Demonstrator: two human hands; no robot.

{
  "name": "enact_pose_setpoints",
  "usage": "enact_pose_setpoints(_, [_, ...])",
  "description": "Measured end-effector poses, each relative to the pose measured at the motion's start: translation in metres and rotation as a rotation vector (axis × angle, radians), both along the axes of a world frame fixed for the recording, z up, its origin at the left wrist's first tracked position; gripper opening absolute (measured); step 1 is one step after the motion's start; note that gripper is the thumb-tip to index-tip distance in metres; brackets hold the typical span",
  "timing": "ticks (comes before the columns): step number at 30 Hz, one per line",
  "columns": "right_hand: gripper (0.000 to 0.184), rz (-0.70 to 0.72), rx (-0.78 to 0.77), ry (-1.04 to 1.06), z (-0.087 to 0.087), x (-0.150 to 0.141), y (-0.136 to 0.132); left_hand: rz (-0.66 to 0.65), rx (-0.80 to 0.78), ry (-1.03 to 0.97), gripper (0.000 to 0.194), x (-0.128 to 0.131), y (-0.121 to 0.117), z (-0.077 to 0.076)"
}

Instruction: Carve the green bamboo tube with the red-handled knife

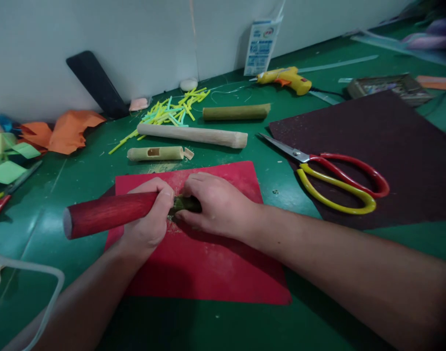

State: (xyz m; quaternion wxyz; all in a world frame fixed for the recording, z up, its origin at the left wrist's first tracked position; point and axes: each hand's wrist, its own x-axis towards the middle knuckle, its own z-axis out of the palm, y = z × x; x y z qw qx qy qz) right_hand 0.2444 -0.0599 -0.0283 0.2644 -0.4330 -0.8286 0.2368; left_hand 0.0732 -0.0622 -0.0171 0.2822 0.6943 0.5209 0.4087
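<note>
My left hand [152, 214] is closed around a tool with a thick red wooden handle [108, 214]. The handle's butt points left, and its working end is hidden behind my fingers. Closed on a short green bamboo piece [188, 204], my right hand [217, 202] meets the left one over a red sheet [223, 273]. Pale shavings are scattered on the sheet around the bamboo. Just beyond it lies a bamboo tube [168, 153] with a rectangular notch, a small chip [188, 153] at its end.
Behind are a pale stick [193, 135], a bamboo length [235, 112], yellow and teal strips [172, 109] and a yellow glue gun [287, 79]. Scissors [336, 183] rest partly on a dark sheet [402, 161] at right. Orange paper [67, 131] and a black phone-like slab [98, 83] are left.
</note>
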Motion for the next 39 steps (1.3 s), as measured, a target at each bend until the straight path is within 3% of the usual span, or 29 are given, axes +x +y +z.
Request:
enact_pose_setpoints(9, [0.018, -0.002, -0.001, -0.007, 0.001, -0.001, 0.002, -0.084, -0.007, 0.037, 0.03, -0.01, 0.0, -0.005])
enact_pose_setpoints(15, [0.019, 0.008, -0.005, 0.007, 0.0, 0.0, 0.001, -0.098, 0.022, 0.09, 0.031, -0.01, 0.001, 0.0])
enact_pose_setpoints(20, [0.019, 0.014, -0.012, 0.021, -0.001, 0.0, 0.001, -0.158, -0.046, 0.025, 0.032, -0.009, 0.0, -0.001])
enact_pose_setpoints(23, [0.02, 0.003, -0.015, 0.011, -0.001, 0.0, 0.002, -0.051, 0.004, -0.158, 0.029, -0.008, 0.001, -0.004])
enact_pose_setpoints(28, [0.021, 0.001, -0.015, 0.001, 0.0, 0.0, 0.001, -0.045, -0.074, -0.015, 0.029, -0.01, 0.001, -0.004])
enact_pose_setpoints(39, [0.02, -0.005, 0.006, 0.024, -0.002, -0.002, 0.0, -0.076, -0.08, 0.049, 0.029, -0.011, 0.002, -0.002])
